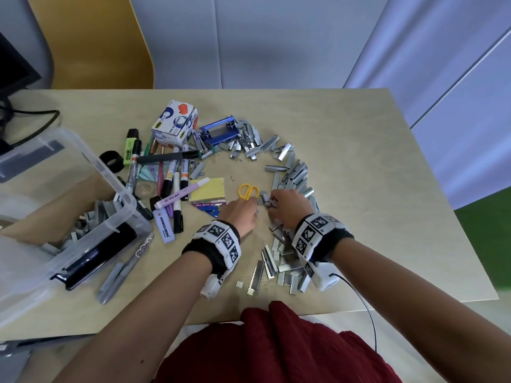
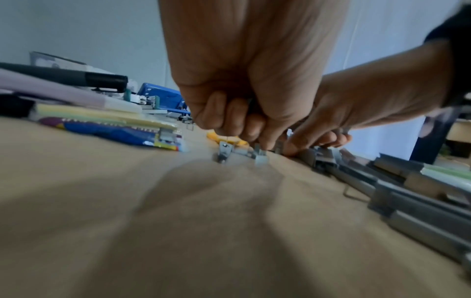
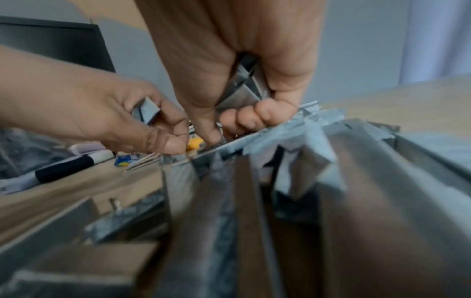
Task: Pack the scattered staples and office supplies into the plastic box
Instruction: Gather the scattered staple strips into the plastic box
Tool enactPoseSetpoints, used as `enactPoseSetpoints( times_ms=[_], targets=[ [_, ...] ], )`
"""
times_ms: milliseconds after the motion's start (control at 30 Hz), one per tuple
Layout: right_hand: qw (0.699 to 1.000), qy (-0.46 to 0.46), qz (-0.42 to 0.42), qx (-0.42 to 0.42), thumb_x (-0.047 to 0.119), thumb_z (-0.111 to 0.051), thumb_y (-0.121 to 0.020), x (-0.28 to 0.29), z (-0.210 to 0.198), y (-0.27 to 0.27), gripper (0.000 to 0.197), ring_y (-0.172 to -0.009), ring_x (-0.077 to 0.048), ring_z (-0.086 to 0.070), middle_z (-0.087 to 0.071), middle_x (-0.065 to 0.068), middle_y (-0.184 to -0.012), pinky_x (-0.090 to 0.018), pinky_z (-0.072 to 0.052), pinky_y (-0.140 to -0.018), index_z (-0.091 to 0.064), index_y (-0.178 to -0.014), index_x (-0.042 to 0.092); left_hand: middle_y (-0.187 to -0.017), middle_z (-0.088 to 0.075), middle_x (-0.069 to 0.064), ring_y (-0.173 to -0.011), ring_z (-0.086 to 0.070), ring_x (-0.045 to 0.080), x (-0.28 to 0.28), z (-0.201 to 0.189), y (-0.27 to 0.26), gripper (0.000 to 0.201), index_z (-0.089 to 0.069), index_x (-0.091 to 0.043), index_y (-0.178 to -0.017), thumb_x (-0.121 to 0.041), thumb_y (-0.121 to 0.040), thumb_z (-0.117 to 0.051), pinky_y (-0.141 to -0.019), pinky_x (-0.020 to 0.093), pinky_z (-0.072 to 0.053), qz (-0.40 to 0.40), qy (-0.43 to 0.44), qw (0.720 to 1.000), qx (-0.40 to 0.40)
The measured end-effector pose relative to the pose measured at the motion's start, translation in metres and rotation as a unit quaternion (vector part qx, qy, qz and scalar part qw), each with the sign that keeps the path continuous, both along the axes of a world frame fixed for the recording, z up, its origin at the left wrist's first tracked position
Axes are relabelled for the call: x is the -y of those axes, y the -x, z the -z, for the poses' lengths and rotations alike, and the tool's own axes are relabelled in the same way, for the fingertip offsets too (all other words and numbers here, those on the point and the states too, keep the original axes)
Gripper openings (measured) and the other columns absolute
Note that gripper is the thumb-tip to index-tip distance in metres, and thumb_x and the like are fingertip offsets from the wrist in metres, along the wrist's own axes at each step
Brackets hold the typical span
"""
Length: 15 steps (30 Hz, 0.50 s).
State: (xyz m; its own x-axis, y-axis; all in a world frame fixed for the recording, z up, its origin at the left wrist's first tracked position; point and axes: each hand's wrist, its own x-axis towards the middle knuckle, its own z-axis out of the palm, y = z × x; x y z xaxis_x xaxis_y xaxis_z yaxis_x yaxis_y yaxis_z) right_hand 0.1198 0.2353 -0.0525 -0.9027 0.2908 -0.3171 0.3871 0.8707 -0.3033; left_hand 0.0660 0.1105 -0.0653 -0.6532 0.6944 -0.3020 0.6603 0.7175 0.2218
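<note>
Grey staple strips (image 1: 290, 175) lie in a long arc across the tan table (image 1: 359, 139). Both hands meet at the arc's middle, beside small yellow scissors (image 1: 248, 190). My left hand (image 1: 255, 212) curls its fingers round a few short staple strips (image 3: 149, 110) while its fingertips (image 2: 262, 141) touch loose staples (image 2: 260, 156) on the table. My right hand (image 1: 272, 204) grips a bundle of staple strips (image 3: 242, 88) in its palm, fingers (image 3: 244, 119) curled, over the pile. The clear plastic box (image 1: 121, 217) stands at the left with staples and a black stapler inside.
Markers and highlighters (image 1: 171, 186), yellow sticky notes (image 1: 208, 189), a tape dispenser carton (image 1: 175, 123) and a blue hole punch (image 1: 218, 131) lie between box and staples. More strips (image 1: 279, 266) lie near the front edge. A cable (image 1: 365, 305) trails from my right wrist.
</note>
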Motion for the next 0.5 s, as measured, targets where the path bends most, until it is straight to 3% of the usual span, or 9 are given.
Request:
enactPoseSetpoints(
  times_ms=[100, 167, 200, 267, 300, 367, 500],
  targets=[
    [0.999, 0.042, 0.013, -0.008, 0.017, -0.053, -0.087, -0.007, 0.001, 0.001, 0.012, -0.083, -0.025, -0.055, -0.06, -0.013, -0.089, -0.028, -0.04, -0.068, -0.057, -0.086, 0.006, -0.111, -0.06, 0.017, -0.1, -0.057, 0.033, 0.001, 0.001, 0.006, 0.026, -0.052, -0.005, -0.117, -0.017, -0.096, -0.042, -0.079, 0.037, -0.046, -0.042, -0.027, 0.997, 0.05],
    [0.994, 0.092, 0.046, -0.036, 0.017, -0.055, -0.087, -0.013, 0.003, 0.003, 0.02, -0.08, -0.025, -0.057, -0.063, -0.014, -0.086, -0.027, -0.044, -0.069, -0.062, -0.087, -0.002, -0.106, -0.062, 0.016, -0.097, -0.058, 0.032, 0.002, 0.001, 0.012, 0.024, -0.056, -0.003, -0.111, -0.016, -0.095, -0.043, -0.08, 0.035, -0.046, -0.119, -0.101, 0.98, 0.126],
    [0.989, 0.127, 0.065, -0.05, 0.015, -0.056, -0.086, -0.015, 0.002, 0.003, 0.02, -0.075, -0.023, -0.057, -0.063, -0.013, -0.081, -0.025, -0.044, -0.067, -0.063, -0.086, -0.003, -0.097, -0.062, 0.013, -0.091, -0.058, 0.03, 0.002, 0.0, 0.015, 0.021, -0.058, -0.003, -0.104, -0.015, -0.096, -0.043, -0.074, 0.032, -0.046, -0.171, -0.151, 0.957, 0.18],
    [0.963, 0.236, 0.115, -0.065, 0.011, -0.056, -0.085, -0.018, -0.001, 0.002, 0.014, -0.056, -0.017, -0.05, -0.054, -0.005, -0.062, -0.02, -0.042, -0.052, -0.061, -0.075, 0.003, -0.071, -0.051, 0.008, -0.063, -0.051, 0.024, 0.002, -0.004, 0.02, 0.022, -0.055, -0.009, -0.08, -0.014, -0.097, -0.042, -0.05, 0.021, -0.038, -0.274, -0.264, 0.868, 0.319],
    [0.938, 0.306, 0.147, -0.069, 0.009, -0.055, -0.085, -0.02, -0.003, 0.001, 0.017, -0.047, -0.014, -0.043, -0.048, -0.003, -0.055, -0.017, -0.037, -0.043, -0.057, -0.069, 0.006, -0.063, -0.044, 0.006, -0.048, -0.046, 0.02, 0.002, -0.006, 0.021, 0.027, -0.048, -0.011, -0.072, -0.014, -0.098, -0.041, -0.039, 0.017, -0.031, -0.309, -0.307, 0.819, 0.374],
    [0.862, 0.453, 0.22, -0.064, 0.006, -0.05, -0.087, -0.023, -0.006, -0.003, 0.025, -0.039, -0.012, -0.033, -0.04, -0.001, -0.046, -0.016, -0.029, -0.037, -0.046, -0.062, 0.01, -0.056, -0.043, 0.006, -0.03, -0.04, 0.008, 0.001, -0.011, 0.022, 0.031, -0.042, -0.011, -0.067, -0.015, -0.098, -0.042, -0.03, 0.012, -0.021, -0.349, -0.369, 0.739, 0.443],
    [0.633, 0.703, 0.321, -0.035, 0.013, -0.039, -0.087, -0.029, -0.01, -0.012, 0.027, -0.036, -0.01, -0.03, -0.035, 0.003, -0.043, -0.017, -0.024, -0.037, -0.038, -0.06, 0.016, -0.042, -0.054, -0.003, -0.03, -0.045, 0.006, -0.004, -0.016, 0.024, 0.03, -0.045, -0.012, -0.064, -0.007, -0.094, -0.045, -0.032, 0.01, -0.024, -0.395, -0.411, 0.652, 0.5]
  ],
)
